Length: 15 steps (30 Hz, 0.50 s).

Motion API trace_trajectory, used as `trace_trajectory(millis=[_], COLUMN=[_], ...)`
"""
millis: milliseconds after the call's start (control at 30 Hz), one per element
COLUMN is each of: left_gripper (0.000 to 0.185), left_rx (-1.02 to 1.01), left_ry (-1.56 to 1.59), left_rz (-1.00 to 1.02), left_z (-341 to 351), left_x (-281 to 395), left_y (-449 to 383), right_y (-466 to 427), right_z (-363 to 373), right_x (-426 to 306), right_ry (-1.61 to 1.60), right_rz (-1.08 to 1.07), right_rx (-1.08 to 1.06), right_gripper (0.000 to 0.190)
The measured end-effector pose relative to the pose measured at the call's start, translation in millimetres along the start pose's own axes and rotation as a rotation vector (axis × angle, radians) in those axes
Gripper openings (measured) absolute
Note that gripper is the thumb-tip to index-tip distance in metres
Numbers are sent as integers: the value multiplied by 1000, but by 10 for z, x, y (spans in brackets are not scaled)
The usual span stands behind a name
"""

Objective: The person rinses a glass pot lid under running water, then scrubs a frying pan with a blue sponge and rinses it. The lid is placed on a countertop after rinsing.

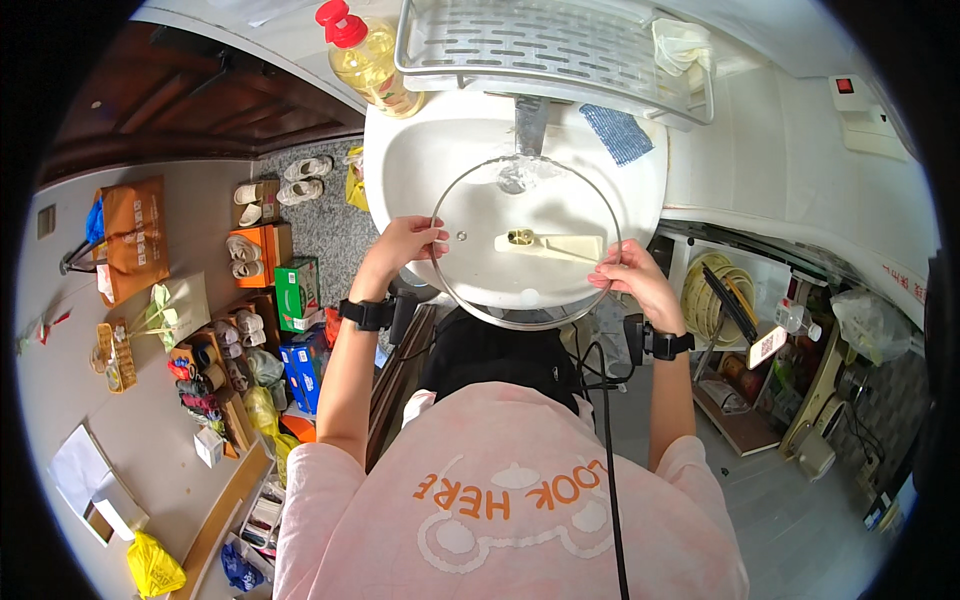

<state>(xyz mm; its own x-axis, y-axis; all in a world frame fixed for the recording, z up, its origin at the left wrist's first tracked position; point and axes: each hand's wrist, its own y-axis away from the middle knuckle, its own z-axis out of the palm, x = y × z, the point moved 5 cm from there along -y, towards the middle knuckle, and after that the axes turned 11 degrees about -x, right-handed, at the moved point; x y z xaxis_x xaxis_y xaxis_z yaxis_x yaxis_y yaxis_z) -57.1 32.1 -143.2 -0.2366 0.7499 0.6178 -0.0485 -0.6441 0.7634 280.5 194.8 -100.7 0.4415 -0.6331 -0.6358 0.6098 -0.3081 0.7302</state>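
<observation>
Between my two hands is a round glass pot lid with a metal rim, held over a white washbasin. My left hand grips the rim at its left side, and my right hand grips it at the right side. Through the clear glass show the basin's bowl and a pale yellowish plastic piece with a small knob-like part. The lid's far edge lies below the metal faucet, where water seems to splash. A blue cloth rests on the basin's back right rim.
A bottle of yellow liquid with a red pump stands at the basin's back left. Behind the basin is a slotted rack with a crumpled white item. Shoes and boxes line the left; a shelf with stacked plates is on the right. A black cable hangs before me.
</observation>
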Motion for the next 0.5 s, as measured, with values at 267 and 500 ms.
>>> trace_trajectory(millis=[267, 500], left_gripper=[27, 26], left_rx=[-105, -34], left_ry=[-2, 2], left_rz=[-6, 115], left_z=[72, 133], left_x=[-138, -66], left_y=[-615, -724], right_y=[163, 66], right_z=[-42, -107], right_x=[-170, -86], right_ry=[106, 104], right_rz=[-82, -179], right_rx=[156, 176], right_gripper=[20, 19])
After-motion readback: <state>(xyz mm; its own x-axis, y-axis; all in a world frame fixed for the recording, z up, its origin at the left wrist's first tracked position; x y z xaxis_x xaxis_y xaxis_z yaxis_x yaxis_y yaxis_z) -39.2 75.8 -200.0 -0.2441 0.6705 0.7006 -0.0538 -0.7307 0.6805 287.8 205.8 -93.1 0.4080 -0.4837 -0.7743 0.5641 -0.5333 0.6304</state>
